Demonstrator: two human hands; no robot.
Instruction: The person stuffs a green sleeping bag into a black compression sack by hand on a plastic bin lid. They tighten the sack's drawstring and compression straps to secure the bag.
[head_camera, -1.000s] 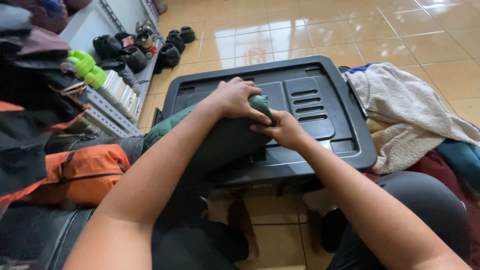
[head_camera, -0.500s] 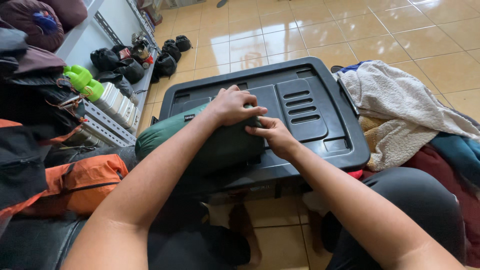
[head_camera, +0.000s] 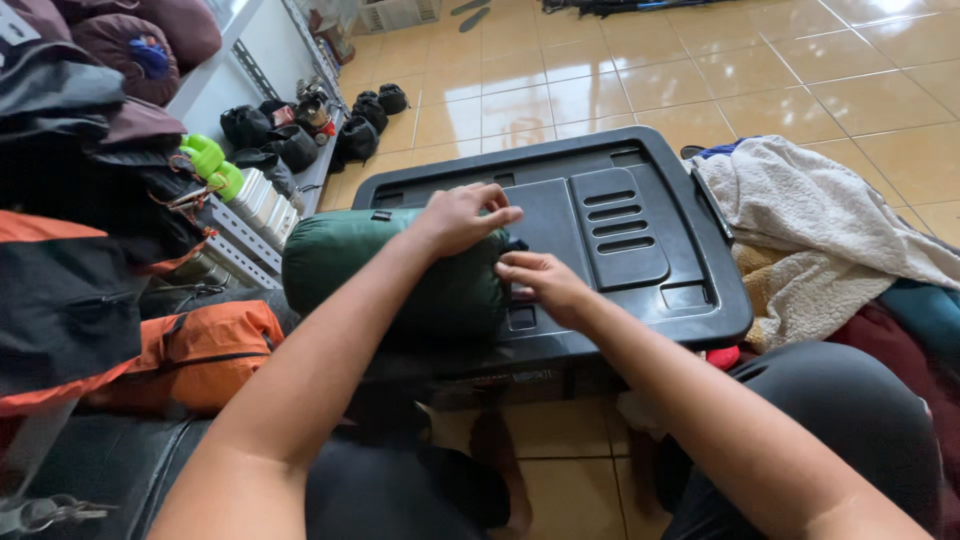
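My left hand (head_camera: 462, 215) presses down over the end of the green sack (head_camera: 390, 270), fingers spread across its top; my right hand (head_camera: 540, 280) pinches at that same end, though what sits between those fingertips I cannot tell. The sack lies on its side on the black bin lid (head_camera: 600, 230), at the lid's left part, a small dark tag on its upper edge. Right of the lid lies a cream blanket (head_camera: 800, 200); left of it, an orange bag (head_camera: 200, 350) and green bottles (head_camera: 215, 165).
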